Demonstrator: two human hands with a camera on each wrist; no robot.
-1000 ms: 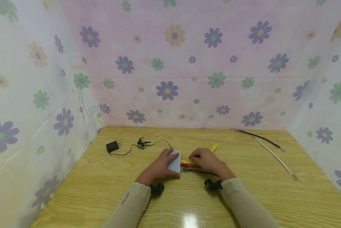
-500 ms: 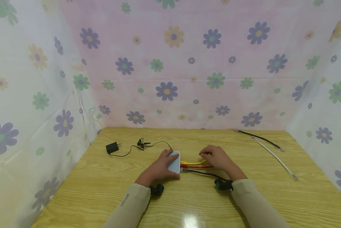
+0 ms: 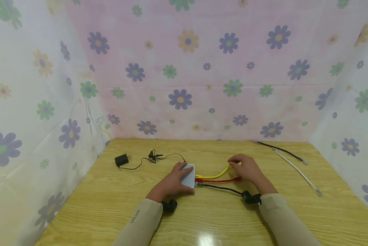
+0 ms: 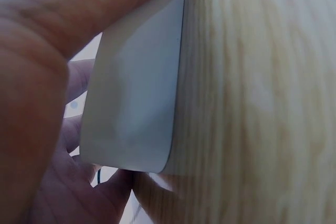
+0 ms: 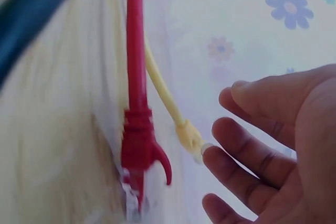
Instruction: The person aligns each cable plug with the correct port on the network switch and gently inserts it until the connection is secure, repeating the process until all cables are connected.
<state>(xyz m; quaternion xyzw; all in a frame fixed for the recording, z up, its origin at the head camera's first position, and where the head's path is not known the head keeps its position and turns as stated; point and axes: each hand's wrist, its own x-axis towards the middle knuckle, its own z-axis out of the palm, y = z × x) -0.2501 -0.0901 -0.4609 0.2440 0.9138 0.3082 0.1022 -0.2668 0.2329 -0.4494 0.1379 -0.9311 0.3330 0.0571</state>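
My left hand holds a small flat white network box on the table, thumb at its near side and fingers across the far part. In the left wrist view the box's smooth top shows between thumb and fingers. Yellow, red and black network cables run rightward from the box's right side. My right hand is at the yellow cable's free end. The right wrist view shows its fingers loosely bent, one fingertip right at the yellow plug. The red plug hangs free of the fingers.
A black power adapter lies at the left, its thin cord leading toward the box. Farther right lie another black cable and a white cable. Flowered cloth surrounds the wooden table.
My right hand has moved rightward along the cables, baring more of the yellow and red ones; the yellow cable now bends up toward the fingers. The left hand and box stay put.
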